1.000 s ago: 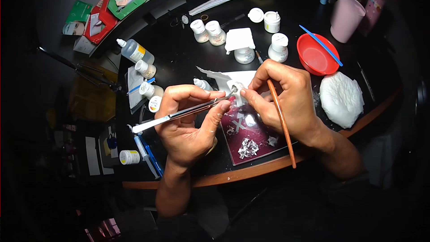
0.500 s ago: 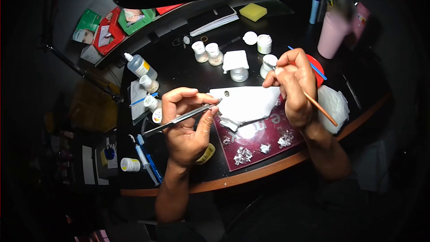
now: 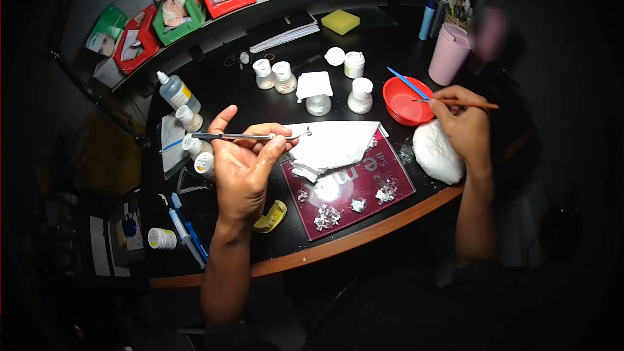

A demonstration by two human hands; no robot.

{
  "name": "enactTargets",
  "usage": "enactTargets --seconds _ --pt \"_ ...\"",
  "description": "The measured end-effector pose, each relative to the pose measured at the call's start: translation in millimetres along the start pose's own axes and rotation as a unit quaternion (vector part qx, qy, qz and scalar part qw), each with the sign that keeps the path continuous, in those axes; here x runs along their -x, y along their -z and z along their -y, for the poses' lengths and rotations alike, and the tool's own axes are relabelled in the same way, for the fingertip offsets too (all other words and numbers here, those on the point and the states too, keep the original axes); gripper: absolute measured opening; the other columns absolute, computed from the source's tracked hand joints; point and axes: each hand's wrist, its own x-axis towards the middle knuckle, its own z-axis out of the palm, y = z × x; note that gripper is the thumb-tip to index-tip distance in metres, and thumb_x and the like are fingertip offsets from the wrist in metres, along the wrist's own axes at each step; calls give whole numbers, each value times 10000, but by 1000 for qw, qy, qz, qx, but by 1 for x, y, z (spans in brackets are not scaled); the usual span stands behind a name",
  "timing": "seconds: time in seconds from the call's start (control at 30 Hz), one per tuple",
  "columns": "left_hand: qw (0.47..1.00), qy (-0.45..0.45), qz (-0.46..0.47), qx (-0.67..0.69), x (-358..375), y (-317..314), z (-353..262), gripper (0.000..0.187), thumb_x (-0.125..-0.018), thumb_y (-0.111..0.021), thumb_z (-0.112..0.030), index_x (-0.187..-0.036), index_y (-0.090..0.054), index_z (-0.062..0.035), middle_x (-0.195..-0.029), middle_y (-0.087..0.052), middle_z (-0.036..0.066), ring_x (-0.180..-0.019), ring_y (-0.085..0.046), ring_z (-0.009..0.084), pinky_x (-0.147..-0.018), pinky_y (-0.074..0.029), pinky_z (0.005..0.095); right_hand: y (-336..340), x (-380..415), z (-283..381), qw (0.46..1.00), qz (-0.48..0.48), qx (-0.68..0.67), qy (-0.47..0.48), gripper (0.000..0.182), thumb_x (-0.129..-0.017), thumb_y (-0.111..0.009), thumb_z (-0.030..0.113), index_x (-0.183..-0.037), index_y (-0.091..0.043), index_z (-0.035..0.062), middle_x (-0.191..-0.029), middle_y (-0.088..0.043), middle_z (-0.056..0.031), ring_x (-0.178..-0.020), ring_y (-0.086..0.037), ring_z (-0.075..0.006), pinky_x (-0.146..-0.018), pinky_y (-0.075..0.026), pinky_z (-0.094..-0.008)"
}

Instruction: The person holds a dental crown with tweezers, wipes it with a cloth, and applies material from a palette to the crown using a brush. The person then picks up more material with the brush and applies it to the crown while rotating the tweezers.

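Observation:
My left hand point(image 3: 240, 172) is closed around a slim metal instrument, which looks like tweezers point(image 3: 250, 136), held nearly level. At its tip sits a tiny tooth-like piece point(image 3: 309, 132), above a folded white paper towel point(image 3: 341, 142). Pinched in my right hand point(image 3: 467, 129) is a thin brush point(image 3: 471, 103) with a brown handle, its tip over the inside of a red bowl point(image 3: 409, 120). A blue stick point(image 3: 404, 81) lies across that bowl's rim. Beneath my right hand rests a white wad of tissue point(image 3: 438, 154).
A maroon slab point(image 3: 354, 221) bears crumpled foil bits. Small white-capped jars point(image 3: 285, 78) stand behind the towel, one jar point(image 3: 318, 104) covered with tissue. A yellow dental mould point(image 3: 271, 216) lies by my left wrist. A pink tumbler point(image 3: 450, 55) stands at back right.
My right hand has moved right and down from in front of the jars, bringing the brush tip to the red bowl. The left-hand instrument has turned more level. The whole view has shifted.

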Motion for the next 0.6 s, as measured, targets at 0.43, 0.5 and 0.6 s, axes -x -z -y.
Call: enactTargets --seconds 0.43,0.5,0.6 --pt "970 51 83 221 -2 12 -6 722 -964 -591 47 -1527 -166 -106 -1141 -631 220 -1029 -709 264 -1077 -540 521 55 75 -47 991 1 -125 -35 89 -829 -589 -28 -796 -538 37 -698 -471 47 -636 -397 -15 -583 -305 -204" --pt "970 59 86 219 -2 13 -8 726 -964 -595 42 -1530 -169 -114 -1146 -631 218 -1070 -707 302 -1067 -547 500 47 66 -9 980 -11 -194 -35 69 -819 -555 -18 -807 -516 37 -707 -458 37 -644 -404 -28 -597 -310 -208" --pt "969 58 97 218 -3 16 -6 726 -966 -589 48 -1531 -165 -117 -1151 -632 215 -1096 -704 326 -1057 -552 486 27 55 47 961 51 -262 65 89 -808 -607 -1 -897 -608 -5 -791 -540 -47 -675 -467 -85 -635 -370 -242"
